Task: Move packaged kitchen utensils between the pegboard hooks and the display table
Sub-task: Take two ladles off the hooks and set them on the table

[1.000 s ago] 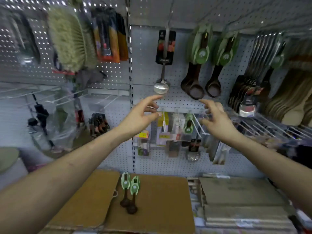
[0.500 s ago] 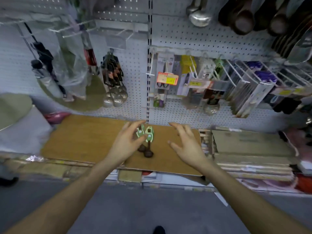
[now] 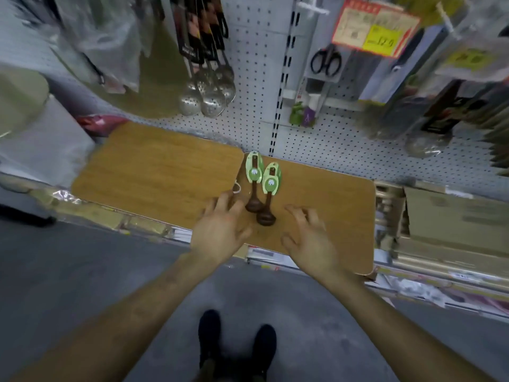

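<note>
Two packaged dark wooden spoons with green card tags lie side by side on the wooden display table (image 3: 165, 172): the left spoon (image 3: 253, 183) and the right spoon (image 3: 268, 197). My left hand (image 3: 220, 232) hovers just left of their bowls, fingers spread, fingertips close to the left spoon's bowl. To the right of the bowls is my right hand (image 3: 308, 238), fingers loosely bent and holding nothing. The pegboard (image 3: 256, 64) rises behind the table.
Metal slotted spoons (image 3: 209, 97) hang on the pegboard above the table's back edge. Scissors (image 3: 326, 62) and a price card (image 3: 374, 26) hang to the right. Flat cartons (image 3: 451, 227) are stacked right of the table. My shoes (image 3: 237, 346) stand on the grey floor.
My view tipped down from the upper pegboard to the table. Both hands dropped from the hooks to the two green-tagged spoons and closed in on their bowls.
</note>
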`<state>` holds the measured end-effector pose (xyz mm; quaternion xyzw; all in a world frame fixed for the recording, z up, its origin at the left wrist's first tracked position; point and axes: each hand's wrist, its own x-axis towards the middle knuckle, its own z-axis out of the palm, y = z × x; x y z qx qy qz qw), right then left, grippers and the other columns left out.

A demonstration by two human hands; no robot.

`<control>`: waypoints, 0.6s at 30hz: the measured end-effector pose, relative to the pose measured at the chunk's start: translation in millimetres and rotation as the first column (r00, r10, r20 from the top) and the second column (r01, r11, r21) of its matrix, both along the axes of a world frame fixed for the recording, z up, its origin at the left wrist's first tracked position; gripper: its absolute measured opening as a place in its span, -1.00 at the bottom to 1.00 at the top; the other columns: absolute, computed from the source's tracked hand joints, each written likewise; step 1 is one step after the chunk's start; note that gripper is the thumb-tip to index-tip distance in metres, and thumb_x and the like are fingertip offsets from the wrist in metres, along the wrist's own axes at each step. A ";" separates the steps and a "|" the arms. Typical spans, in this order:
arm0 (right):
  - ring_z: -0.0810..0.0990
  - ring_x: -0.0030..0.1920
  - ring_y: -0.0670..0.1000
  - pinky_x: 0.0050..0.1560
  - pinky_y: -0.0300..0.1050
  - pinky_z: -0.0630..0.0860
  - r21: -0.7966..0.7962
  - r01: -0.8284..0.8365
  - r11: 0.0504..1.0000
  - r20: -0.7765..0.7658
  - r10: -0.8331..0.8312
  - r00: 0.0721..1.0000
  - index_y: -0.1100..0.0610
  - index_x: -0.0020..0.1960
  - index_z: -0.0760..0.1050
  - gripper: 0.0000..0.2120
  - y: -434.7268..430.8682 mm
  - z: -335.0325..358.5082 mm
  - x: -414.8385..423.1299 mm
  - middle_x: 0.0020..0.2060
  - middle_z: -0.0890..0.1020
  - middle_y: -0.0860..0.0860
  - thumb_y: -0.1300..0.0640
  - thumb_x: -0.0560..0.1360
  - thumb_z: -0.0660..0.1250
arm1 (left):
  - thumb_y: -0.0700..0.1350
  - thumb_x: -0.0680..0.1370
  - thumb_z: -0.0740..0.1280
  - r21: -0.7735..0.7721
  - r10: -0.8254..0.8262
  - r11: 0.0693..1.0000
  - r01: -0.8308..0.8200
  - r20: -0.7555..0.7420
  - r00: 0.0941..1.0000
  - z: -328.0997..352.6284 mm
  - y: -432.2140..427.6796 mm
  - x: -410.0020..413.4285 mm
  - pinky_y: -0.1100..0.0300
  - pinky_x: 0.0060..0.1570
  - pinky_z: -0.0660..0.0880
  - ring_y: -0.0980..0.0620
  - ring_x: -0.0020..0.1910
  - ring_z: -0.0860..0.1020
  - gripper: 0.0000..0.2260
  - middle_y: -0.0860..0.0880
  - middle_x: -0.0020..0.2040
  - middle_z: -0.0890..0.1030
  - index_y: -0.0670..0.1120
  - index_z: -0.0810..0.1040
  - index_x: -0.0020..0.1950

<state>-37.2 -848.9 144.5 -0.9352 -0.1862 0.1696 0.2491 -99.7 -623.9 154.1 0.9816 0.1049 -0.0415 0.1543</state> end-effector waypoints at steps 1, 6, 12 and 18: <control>0.35 0.44 0.14 0.31 0.13 0.53 -0.018 -0.003 1.000 -0.005 0.003 1.000 -0.10 0.64 0.28 -0.37 3.9 -14.4 4.8 0.44 0.35 0.03 0.03 0.61 0.37 | 0.18 0.53 0.36 0.025 -0.012 1.000 0.012 -0.008 1.000 -15.3 2.1 7.6 -0.15 0.19 0.55 -0.22 0.38 0.45 -0.41 -0.06 0.50 0.36 0.08 0.39 0.54; 0.33 0.46 0.18 0.37 0.11 0.48 -0.105 -0.002 0.995 -0.021 0.000 1.000 -0.10 0.66 0.23 -0.35 26.7 -90.6 41.1 0.49 0.32 0.07 0.00 0.62 0.36 | 0.17 0.53 0.33 0.059 -0.078 0.995 0.079 -0.024 0.997 -101.4 15.0 56.2 -0.16 0.20 0.55 -0.22 0.39 0.44 -0.47 -0.11 0.54 0.34 0.08 0.41 0.48; 0.32 0.50 0.24 0.46 0.19 0.44 -0.152 0.060 0.987 -0.061 -0.069 0.996 -0.06 0.63 0.25 -0.40 58.8 -173.0 105.5 0.46 0.33 0.12 -0.06 0.65 0.35 | 0.13 0.64 0.28 -0.053 -0.041 0.998 0.039 -0.038 0.998 -190.5 35.6 128.3 -0.15 0.22 0.54 -0.22 0.45 0.38 -0.54 -0.12 0.51 0.32 0.04 0.39 0.53; 0.35 0.46 0.28 0.42 0.27 0.46 -0.188 0.100 0.977 -0.020 -0.105 0.994 -0.10 0.69 0.11 -0.30 90.1 -239.5 159.8 0.43 0.35 0.15 0.00 0.64 0.34 | 0.01 0.68 0.25 0.039 -0.141 0.989 0.142 -0.041 0.989 -252.4 49.8 198.5 -0.19 0.23 0.55 -0.31 0.45 0.34 -0.50 -0.22 0.48 0.30 0.02 0.27 0.63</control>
